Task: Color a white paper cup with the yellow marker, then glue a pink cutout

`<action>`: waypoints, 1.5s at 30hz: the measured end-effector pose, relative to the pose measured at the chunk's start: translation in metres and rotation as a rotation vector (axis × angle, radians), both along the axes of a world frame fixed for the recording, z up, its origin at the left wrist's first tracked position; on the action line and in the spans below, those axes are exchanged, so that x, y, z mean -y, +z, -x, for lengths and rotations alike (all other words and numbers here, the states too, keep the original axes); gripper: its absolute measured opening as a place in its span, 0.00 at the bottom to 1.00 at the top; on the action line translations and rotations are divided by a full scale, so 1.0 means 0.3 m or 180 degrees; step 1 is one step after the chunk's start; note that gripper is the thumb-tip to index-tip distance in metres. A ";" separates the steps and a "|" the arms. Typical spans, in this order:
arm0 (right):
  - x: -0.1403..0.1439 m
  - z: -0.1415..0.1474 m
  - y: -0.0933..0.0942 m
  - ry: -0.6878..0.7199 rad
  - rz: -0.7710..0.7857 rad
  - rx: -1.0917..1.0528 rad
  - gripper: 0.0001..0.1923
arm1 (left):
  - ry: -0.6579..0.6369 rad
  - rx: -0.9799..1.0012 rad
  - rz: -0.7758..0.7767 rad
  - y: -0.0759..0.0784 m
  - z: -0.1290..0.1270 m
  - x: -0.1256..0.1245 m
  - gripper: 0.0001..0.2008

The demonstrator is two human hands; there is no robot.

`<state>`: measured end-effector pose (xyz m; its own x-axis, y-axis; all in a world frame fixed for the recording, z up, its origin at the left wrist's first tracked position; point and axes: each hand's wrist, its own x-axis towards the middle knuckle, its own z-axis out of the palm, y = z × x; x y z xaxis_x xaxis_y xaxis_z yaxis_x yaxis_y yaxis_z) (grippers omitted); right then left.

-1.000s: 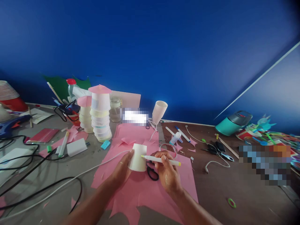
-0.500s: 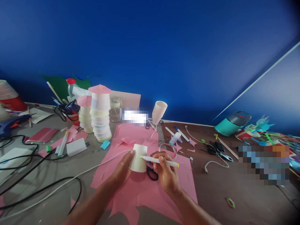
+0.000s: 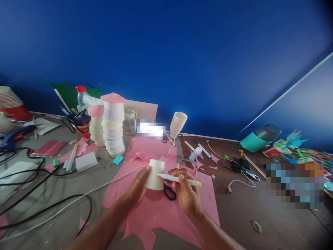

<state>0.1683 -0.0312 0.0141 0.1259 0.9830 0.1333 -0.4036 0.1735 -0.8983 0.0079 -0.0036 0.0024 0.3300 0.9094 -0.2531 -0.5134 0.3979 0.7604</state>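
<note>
A large pink paper sheet (image 3: 161,208) lies flat on the table (image 3: 273,215) under your work. On it your left hand (image 3: 136,187) wraps its fingers around a white paper cup (image 3: 154,174), standing upside down with its long axis nearly upright. Your right hand (image 3: 186,192) pinches a marker (image 3: 179,179), which lies almost level, yellow tip pointing left and touching the cup's side. Black scissors (image 3: 169,192) lie just beside the cup.
</note>
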 end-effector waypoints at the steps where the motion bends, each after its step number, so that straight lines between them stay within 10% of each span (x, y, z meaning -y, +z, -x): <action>1: 0.001 -0.001 -0.001 0.0000 -0.0019 0.0021 0.17 | 0.0001 -0.0014 -0.0023 0.000 0.001 0.000 0.27; 45: 0.012 -0.023 0.006 -0.0100 -0.0674 0.1006 0.10 | -0.0004 -0.0075 -0.0452 -0.003 0.002 -0.001 0.20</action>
<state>0.1751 -0.0348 0.0157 0.0757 0.9258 0.3703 -0.1039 0.3767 -0.9205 0.0073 -0.0034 0.0015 0.3267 0.9362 -0.1294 -0.4943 0.2860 0.8209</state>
